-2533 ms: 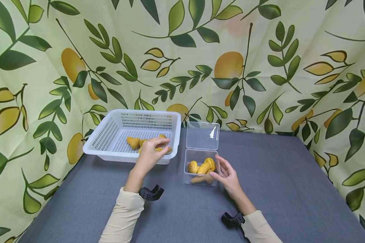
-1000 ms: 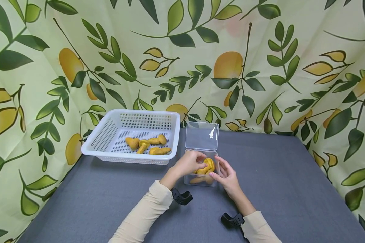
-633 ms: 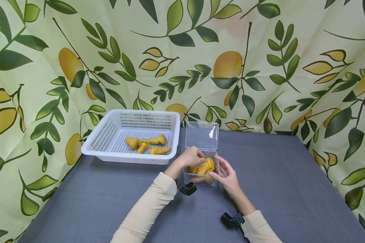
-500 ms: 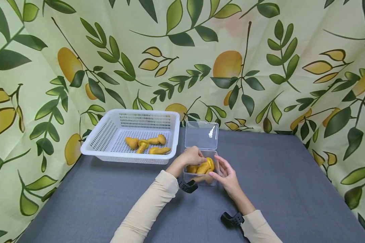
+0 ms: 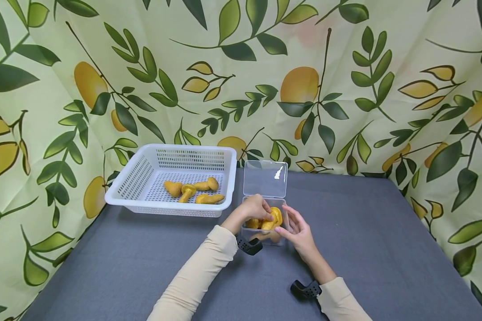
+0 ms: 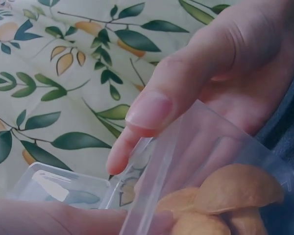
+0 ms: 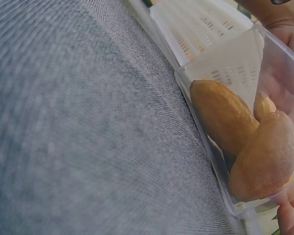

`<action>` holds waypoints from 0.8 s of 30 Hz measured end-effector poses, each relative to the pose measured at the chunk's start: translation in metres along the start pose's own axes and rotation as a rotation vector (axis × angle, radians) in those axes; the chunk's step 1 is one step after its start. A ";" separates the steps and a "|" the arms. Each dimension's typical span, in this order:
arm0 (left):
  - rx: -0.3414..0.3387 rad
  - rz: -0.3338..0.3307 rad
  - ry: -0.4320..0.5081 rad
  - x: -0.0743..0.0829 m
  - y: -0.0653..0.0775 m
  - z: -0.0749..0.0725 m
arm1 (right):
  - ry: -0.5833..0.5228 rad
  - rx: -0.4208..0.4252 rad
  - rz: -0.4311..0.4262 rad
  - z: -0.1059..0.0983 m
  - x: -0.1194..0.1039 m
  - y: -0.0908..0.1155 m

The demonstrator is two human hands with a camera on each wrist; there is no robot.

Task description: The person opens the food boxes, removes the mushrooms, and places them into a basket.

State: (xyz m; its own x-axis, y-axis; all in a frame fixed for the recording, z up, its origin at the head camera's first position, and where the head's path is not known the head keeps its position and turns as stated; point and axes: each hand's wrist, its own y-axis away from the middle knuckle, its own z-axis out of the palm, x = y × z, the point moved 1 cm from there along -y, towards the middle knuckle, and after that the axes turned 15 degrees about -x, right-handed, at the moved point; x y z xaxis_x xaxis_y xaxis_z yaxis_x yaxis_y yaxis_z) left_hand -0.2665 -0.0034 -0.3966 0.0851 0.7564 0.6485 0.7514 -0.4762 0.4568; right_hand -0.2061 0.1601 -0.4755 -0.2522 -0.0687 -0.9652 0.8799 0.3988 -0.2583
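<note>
A clear plastic box [image 5: 263, 240] with its hinged lid [image 5: 265, 179] raised stands on the table, holding several yellow-brown mushrooms [image 5: 278, 216]. My left hand [image 5: 254, 208] reaches in over its left wall, bent fingers and thumb on a mushroom near the middle. My right hand [image 5: 299, 227] grips the right side, thumb at the near corner and fingers along the outer wall. The left wrist view shows a mushroom cap [image 6: 237, 191] through the wall, below the right thumb. In the right wrist view two mushrooms [image 7: 267, 156] lie against the wall; the left fingertips are mostly hidden.
A white perforated basket [image 5: 168, 206] stands to the left, with several more mushrooms [image 5: 210, 199] on its bottom. The grey tablecloth [image 5: 365, 236] runs back to a leaf-patterned curtain [image 5: 261, 120]. Each wrist wears a black band [image 5: 249, 245].
My left hand has come from over the basket rightwards into the box. A mushroom there has shifted slightly under its fingers. My right hand has kept its hold on the box.
</note>
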 end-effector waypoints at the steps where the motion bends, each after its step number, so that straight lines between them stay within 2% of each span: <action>1: 0.000 0.001 0.018 0.000 0.000 0.000 | -0.001 0.001 0.002 0.000 0.000 0.000; 4: 0.007 0.009 0.056 0.000 0.001 0.000 | -0.005 0.000 0.004 0.001 0.000 0.000; 13: 0.035 0.044 0.093 0.000 0.003 0.002 | -0.021 0.003 -0.022 0.000 0.001 0.001; 18: 0.076 0.049 0.069 0.000 0.003 0.003 | -0.017 -0.008 -0.031 0.000 0.002 0.000; 22: 0.116 0.078 0.051 0.000 0.004 0.002 | -0.013 -0.014 -0.037 0.000 0.002 0.000; 24: 0.125 0.094 0.071 0.001 0.006 0.001 | -0.016 -0.014 -0.041 0.000 0.002 0.000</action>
State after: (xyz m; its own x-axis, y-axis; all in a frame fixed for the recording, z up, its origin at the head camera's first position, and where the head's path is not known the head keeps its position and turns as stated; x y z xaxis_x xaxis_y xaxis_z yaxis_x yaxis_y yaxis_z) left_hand -0.2614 -0.0051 -0.3937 0.1161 0.6756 0.7281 0.8184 -0.4804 0.3153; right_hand -0.2064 0.1597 -0.4774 -0.2814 -0.1004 -0.9543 0.8630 0.4084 -0.2975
